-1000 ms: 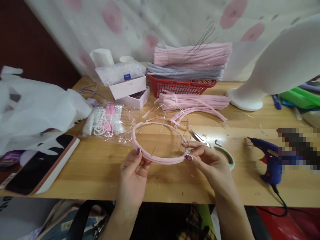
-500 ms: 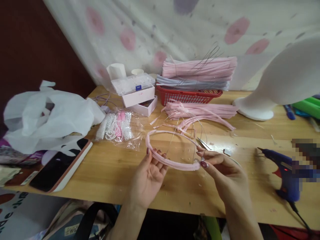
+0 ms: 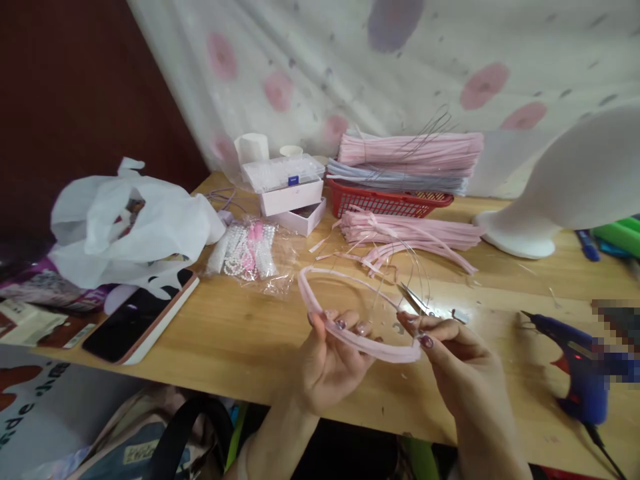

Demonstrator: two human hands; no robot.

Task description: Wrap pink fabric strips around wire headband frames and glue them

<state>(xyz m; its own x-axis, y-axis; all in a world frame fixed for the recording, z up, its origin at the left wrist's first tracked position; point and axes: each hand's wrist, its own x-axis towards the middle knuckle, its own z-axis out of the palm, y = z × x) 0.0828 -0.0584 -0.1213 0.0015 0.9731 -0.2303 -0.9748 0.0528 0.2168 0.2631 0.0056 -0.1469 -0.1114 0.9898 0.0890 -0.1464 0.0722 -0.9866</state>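
A pale pink hoop (image 3: pixel 380 347) is held above the wooden table between both hands. My left hand (image 3: pixel 335 363) has its fingers wrapped round the hoop's near left side, thumb on top. At the hoop's right end, my right hand (image 3: pixel 453 350) pinches it between thumb and fingertips. Thin wires rise near that pinch. Scissors (image 3: pixel 414 300) lie just behind the right fingertips, partly hidden by them. Behind the hoop rests a bundle of pink strips (image 3: pixel 415 228).
A blue glue gun (image 3: pixel 575 360) stands at the right, near a white mannequin form (image 3: pixel 530 220). Further back is a red basket (image 3: pixel 385 201) bearing pink and blue strips. To the left are bagged beads (image 3: pixel 250 250), a phone (image 3: pixel 137 320) and a white plastic bag (image 3: pixel 135 227).
My left hand has slid rightward along the hoop, and its fingers have curled round the band. The view has shifted, so most things appear slightly lower and further right.
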